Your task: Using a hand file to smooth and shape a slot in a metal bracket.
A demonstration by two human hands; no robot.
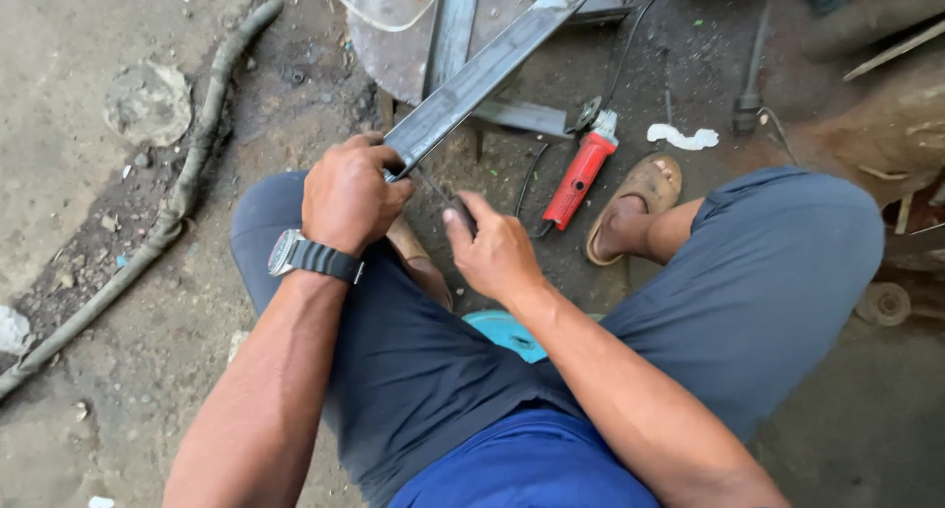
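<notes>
Nearest the camera we record the person's blue shirt (532, 464) and dark shorts (423, 360), seated low over a turquoise stool (507, 331), both forearms reaching forward.

The left hand (346, 195), with a wristwatch (313, 257) on its wrist, is closed around the near end of a long grey steel bar (482, 75). The bar runs up and away to the right, its far end resting on a round metal plate (389, 45) where other steel sections lie crossed. The right hand (492, 252) is pinched narrowly on a thin dark rod (438, 191), whose tip meets the bar's near end just beside the left hand's fingers. What kind of tool the rod is, we cannot tell.

Progress: we judge the work at the bar's near end to be in hand, not finished. We see no mark, cut or weld there; the spot is largely hidden by the left hand. A red angle grinder (579, 173) lies on the ground, untouched, close to a sandalled foot (635, 208), its cable trailing off.

Containers: we find none in view. A thick hose (167, 208) crosses the dirty floor at left; a white scrap (682, 136) lies beyond the grinder.
</notes>
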